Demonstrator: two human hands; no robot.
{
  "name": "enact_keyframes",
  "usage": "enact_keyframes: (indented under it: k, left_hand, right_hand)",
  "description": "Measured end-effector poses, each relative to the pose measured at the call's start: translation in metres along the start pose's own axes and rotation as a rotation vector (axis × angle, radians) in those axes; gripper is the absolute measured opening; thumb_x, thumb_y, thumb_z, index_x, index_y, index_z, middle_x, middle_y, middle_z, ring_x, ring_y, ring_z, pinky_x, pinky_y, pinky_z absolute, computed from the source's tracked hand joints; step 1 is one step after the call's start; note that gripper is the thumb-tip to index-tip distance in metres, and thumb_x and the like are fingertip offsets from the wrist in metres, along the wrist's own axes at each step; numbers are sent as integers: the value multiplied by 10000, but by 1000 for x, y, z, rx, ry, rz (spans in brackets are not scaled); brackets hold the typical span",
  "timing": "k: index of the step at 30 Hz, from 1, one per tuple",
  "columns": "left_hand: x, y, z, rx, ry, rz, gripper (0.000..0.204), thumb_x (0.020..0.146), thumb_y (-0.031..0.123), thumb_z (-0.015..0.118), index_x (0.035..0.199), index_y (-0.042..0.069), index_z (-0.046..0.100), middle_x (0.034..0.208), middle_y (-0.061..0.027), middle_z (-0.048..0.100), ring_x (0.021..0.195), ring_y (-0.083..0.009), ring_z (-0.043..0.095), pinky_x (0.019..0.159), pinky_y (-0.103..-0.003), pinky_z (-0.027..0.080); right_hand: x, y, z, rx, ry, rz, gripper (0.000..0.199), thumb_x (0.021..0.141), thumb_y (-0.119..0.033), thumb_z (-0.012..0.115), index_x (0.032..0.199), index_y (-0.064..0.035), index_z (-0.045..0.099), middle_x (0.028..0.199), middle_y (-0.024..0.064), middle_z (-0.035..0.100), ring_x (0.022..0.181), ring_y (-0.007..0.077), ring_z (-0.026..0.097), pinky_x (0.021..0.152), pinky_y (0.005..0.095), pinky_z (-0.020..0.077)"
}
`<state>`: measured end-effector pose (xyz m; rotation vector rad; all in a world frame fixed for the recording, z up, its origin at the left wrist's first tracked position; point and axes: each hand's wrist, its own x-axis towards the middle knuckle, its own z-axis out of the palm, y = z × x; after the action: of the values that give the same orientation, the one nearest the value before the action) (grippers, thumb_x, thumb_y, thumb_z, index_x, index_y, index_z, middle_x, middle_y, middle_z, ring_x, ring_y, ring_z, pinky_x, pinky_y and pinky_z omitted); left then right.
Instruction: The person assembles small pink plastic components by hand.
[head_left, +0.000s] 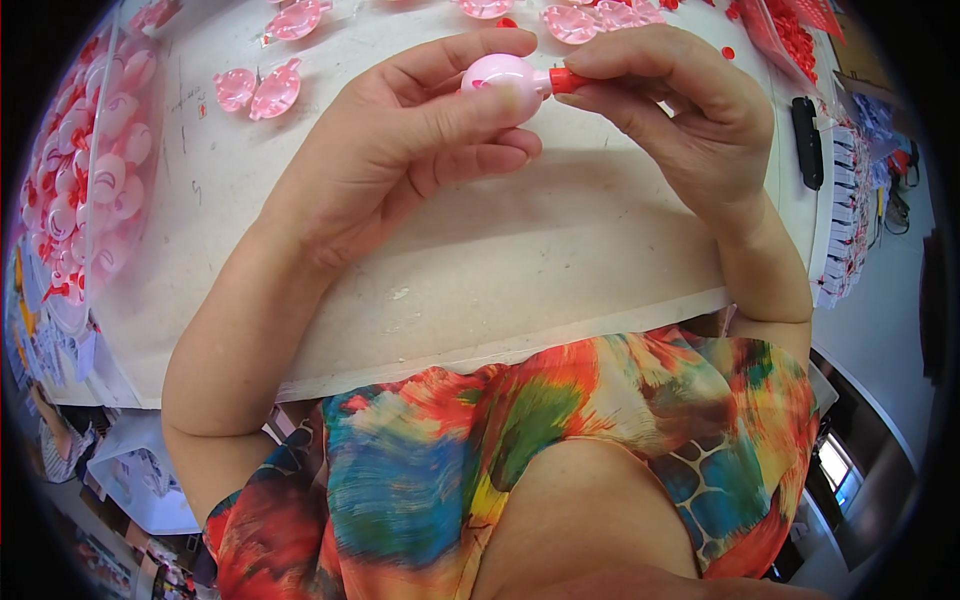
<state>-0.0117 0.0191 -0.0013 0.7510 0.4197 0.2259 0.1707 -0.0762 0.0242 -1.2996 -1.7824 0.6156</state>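
Between the fingers and thumb of my left hand [395, 135] is a small pink plastic ball [493, 72] with a short pale neck pointing right. A darker pink print shows on the ball, partly covered by the thumb. My right hand [700, 125] pinches a red cap [566, 81] between thumb and fingertips, at the end of that neck. The cap touches the neck; whether it is fully seated I cannot tell. Both hands are raised over the white tabletop [520, 250].
Clear pink half-shells [276, 92] lie in pairs across the far side. At the left stands a clear bin [92, 215] of pink balls with red caps. A pink tray [772, 50] of small red parts sits far right, near a black-handled tool [806, 143] and stacked white pieces [845, 215].
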Motion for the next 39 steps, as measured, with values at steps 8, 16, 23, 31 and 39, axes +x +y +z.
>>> enact_keyframes:
  k: [8, 16, 23, 31, 39]
  left_hand:
    - [-1, 1, 2, 143, -8, 27, 449, 805, 143, 565, 1200, -2, 406, 944, -90, 554, 745, -135, 579, 653, -212, 501]
    - [-1, 0, 1, 198, 7, 46, 445, 807, 166, 564, 1193, 1, 415, 950, -91, 564, 756, -129, 591, 679, -223, 506]
    - [0, 0, 0, 258, 5, 39, 436, 797, 205, 577, 1163, 7, 446, 968, -133, 587, 738, -123, 597, 686, -228, 502]
    - [0, 1, 1, 275, 26, 22, 477, 790, 251, 581, 1172, 3, 441, 959, -140, 590, 723, -132, 602, 681, -233, 501]
    - [0, 0, -1, 235, 2, 31, 477, 793, 247, 576, 1174, -4, 436, 958, -137, 589, 740, -133, 600, 691, -242, 502]
  right_hand:
    - [-1, -1, -1, -41, 45, 58, 173, 712, 87, 592, 880, 53, 569, 823, 92, 584, 756, 144, 583, 682, 216, 485]
    - [4, -2, -3, -190, -4, -28, 144, 683, 59, 631, 817, 28, 588, 743, 65, 583, 668, 130, 543, 575, 218, 428]
    - [4, -1, -3, -194, -34, -82, 124, 698, 77, 609, 813, 37, 582, 739, 62, 574, 664, 120, 533, 567, 212, 423]
    - [-5, 1, 3, 93, 20, 198, 98, 766, 54, 561, 863, 57, 570, 782, 59, 569, 641, 81, 522, 558, 176, 433]
    - [-5, -4, -2, 8, -73, 456, 87, 821, -65, 537, 861, 3, 571, 716, 2, 543, 598, 36, 487, 496, 159, 402]
